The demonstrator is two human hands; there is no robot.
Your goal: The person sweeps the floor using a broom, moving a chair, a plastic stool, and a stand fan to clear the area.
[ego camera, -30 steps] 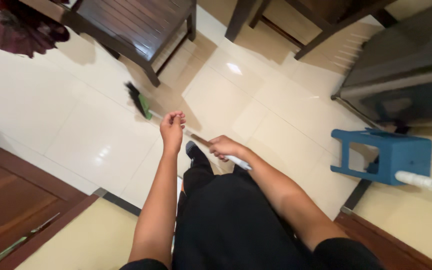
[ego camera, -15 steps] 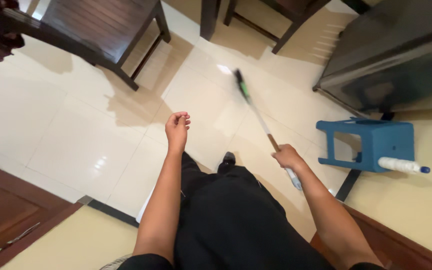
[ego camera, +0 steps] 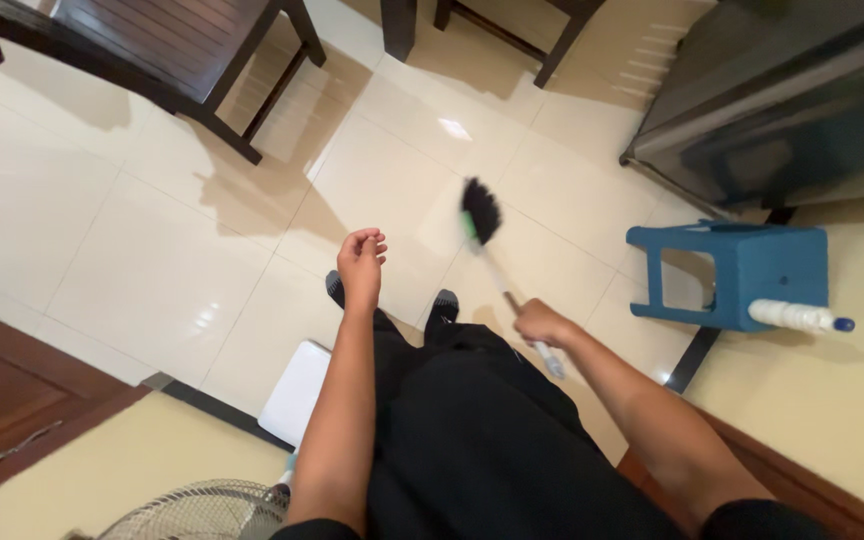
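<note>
Wide cream tiled floor (ego camera: 152, 250) fills the view, glossy with light spots, and up top right a big dark grey cabinet (ego camera: 782, 100) sits against the wall, no label readable on it. Dark wooden chair (ego camera: 162, 50) at top left, more dark furniture legs (ego camera: 482, 20) at top centre. Right of centre, a blue plastic stool (ego camera: 742, 275) lies on its side, and just beside it a white bottle with a blue cap (ego camera: 802, 317) lies flat, its wording too small to make out. Bottom left, a white fan grille (ego camera: 202, 510) and a white flat panel (ego camera: 297, 390) just beside the person's black trousers. Now the broom (ego camera: 497, 265): right hand (ego camera: 542, 322) wrapped tight round its handle, black bristles with a green band out ahead on the tiles, blurred. Left hand (ego camera: 362, 265) hangs free in front, fingers loosely curled, holding nothing. Against half a second ago, the broom head has pulled back much nearer the feet, the right hand has drawn in leftward, and the fan has come into view.
</note>
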